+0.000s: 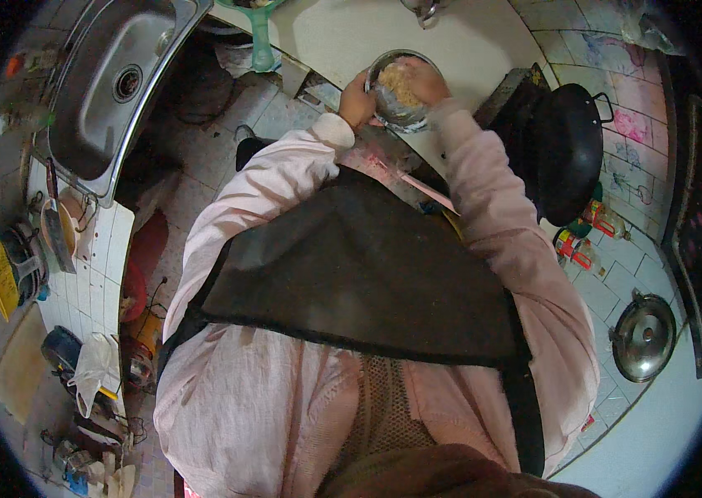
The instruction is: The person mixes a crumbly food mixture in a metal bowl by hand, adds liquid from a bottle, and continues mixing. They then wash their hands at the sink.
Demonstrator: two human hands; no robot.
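Observation:
A round metal bowl sits at the near edge of the pale counter. My left hand grips its left rim. Inside lies a mass of crumbly, pale yellow dough, with whitish smears on the wall below it. My right hand reaches into the bowl from the right and touches the dough. It is blurred, and its fingers are partly hidden, so their closure is unclear.
A black wok leans at the right, near bottles and a metal lid. A green plastic handle overhangs the counter's left edge. On the left are a steel sink and a cleaver.

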